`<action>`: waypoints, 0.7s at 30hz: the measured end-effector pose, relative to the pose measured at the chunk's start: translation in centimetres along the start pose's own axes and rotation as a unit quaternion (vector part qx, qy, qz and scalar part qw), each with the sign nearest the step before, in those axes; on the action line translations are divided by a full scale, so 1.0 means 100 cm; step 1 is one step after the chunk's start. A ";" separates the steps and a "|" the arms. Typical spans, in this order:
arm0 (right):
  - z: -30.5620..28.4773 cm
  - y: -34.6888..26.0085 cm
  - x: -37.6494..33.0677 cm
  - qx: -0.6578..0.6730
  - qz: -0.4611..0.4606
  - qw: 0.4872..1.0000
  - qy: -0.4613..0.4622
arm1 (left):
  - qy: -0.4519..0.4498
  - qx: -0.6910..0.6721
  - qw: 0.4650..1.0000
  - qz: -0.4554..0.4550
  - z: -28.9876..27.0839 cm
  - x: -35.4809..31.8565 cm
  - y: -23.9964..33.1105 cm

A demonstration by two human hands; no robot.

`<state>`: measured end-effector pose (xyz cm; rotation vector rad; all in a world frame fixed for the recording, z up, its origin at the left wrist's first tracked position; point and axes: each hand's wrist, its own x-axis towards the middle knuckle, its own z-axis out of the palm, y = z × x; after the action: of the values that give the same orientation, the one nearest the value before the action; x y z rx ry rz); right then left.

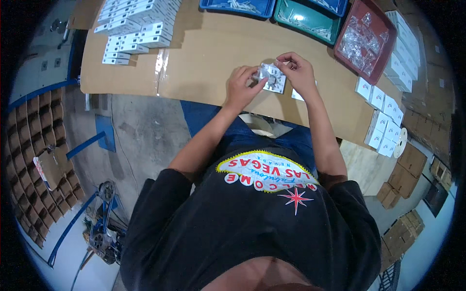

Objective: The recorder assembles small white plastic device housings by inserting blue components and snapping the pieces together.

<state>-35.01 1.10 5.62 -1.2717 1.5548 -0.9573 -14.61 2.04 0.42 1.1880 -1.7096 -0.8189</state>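
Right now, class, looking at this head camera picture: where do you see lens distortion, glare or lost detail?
In the head view, the cardboard-covered table has edges that bow toward the dark round rim; glare whitens the green tray; the clear plastic packet between the left hand and right hand shows little detail; the corners are black.

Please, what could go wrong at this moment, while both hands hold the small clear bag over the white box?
1. The left hand and right hand pinch a small clear plastic bag above a small white box; the slippery bag might slide free or spill small parts onto the cardboard-covered table.
2. The box lies near the table's front edge, so a push could knock it off.
3. The row of white boxes by the right forearm could be swept off.
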 end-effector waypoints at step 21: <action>0.017 -0.009 -0.032 -0.102 -0.036 0.987 -0.120 | -0.004 0.028 0.998 0.049 -0.003 -0.004 0.002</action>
<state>-32.90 4.00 6.42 -1.5367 1.4529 -0.6724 -14.40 2.51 0.61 1.1311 -1.7925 -0.7206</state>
